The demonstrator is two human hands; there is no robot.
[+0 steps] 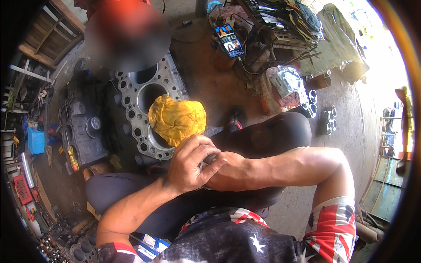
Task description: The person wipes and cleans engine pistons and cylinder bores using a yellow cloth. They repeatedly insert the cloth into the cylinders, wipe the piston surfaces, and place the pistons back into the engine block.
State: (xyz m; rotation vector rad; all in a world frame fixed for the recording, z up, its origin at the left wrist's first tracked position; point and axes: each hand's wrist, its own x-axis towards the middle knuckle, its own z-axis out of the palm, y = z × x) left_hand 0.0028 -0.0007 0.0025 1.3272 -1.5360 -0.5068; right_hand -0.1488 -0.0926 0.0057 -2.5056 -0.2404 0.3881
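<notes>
My two hands meet above my lap, close to the near end of a grey engine block (167, 79) with large round bores. My left hand (189, 163) is closed, its fingers curled and its thumb stretched toward my right wrist. A small dark thing shows between the hands; I cannot make out what it is. My right hand (217, 172) lies partly behind the left, and its fingers are hidden. Just beyond my left knuckles, a crumpled yellow cloth (177, 119) rests on top of the block, covering part of two bores.
Another person in red (120, 11) is at the block's far end. A second engine block (83, 127) stands left, near a yellow-and-red-handled tool (72, 158). A lit phone (229, 41) is propped beyond. Shiny cylindrical parts (329, 120) stand on the floor at right.
</notes>
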